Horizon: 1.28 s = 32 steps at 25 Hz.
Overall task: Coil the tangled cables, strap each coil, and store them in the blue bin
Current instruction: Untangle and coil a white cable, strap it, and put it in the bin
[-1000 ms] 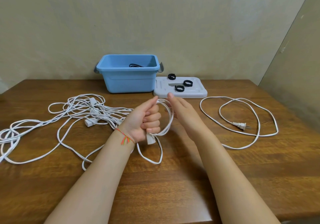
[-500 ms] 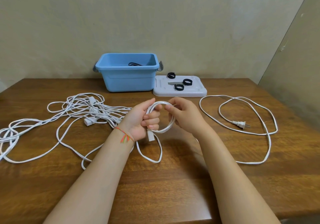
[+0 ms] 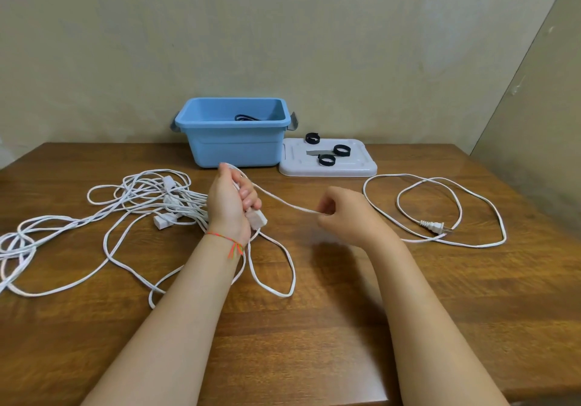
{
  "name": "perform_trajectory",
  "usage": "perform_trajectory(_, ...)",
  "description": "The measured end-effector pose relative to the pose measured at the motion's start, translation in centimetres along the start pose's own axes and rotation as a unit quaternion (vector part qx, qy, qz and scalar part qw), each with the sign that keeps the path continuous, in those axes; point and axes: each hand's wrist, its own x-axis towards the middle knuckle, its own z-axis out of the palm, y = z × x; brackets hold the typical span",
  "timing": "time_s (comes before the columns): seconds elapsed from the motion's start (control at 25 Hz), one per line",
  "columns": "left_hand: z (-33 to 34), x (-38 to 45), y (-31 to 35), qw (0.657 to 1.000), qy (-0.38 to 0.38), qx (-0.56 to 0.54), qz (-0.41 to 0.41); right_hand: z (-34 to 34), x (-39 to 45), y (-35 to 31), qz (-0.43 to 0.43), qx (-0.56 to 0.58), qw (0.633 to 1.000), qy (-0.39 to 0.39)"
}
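Note:
My left hand grips a small coil of the white cable, its white socket end sticking out below the fingers. A taut stretch of that cable runs right to my right hand, which pinches it. Past my right hand the cable lies in loose loops on the table, ending in a plug. A tangle of white cables lies at the left. The blue bin stands at the back with a dark coil inside.
The bin's white lid lies flat right of the bin and carries three black straps. The wooden table ends close to a wall at the back and right. Cable loops hang under my left hand.
My right hand has left the coil and slid right along the cable, pulling a straight stretch out. My left hand has turned, the socket end now pointing right.

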Motion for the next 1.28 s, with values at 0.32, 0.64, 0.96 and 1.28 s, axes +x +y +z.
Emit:
perform_trajectory(0.32,1.6,-1.5,-2.4,0.796,-0.161,0.514,0.275,0.1,-1.1,-2.3,-0.176,0.112,0.977,-0.042)
perform_trajectory(0.64,1.9,-1.8,-1.6,0.863,-0.247,0.434,0.08,-0.6,-0.5,-1.4,-0.144,0.289,0.945,0.053)
perform_trajectory(0.96,0.5,-2.0,-0.4,0.868,-0.39,0.078,-0.297,-0.1,-0.2,-1.6,-0.093,0.286,0.933,0.196)
perform_trajectory(1.28,0.6,-2.1,-0.7,0.898,-0.341,0.018,-0.276,0.7,-0.6,-2.2,-0.017,0.362,0.932,0.003)
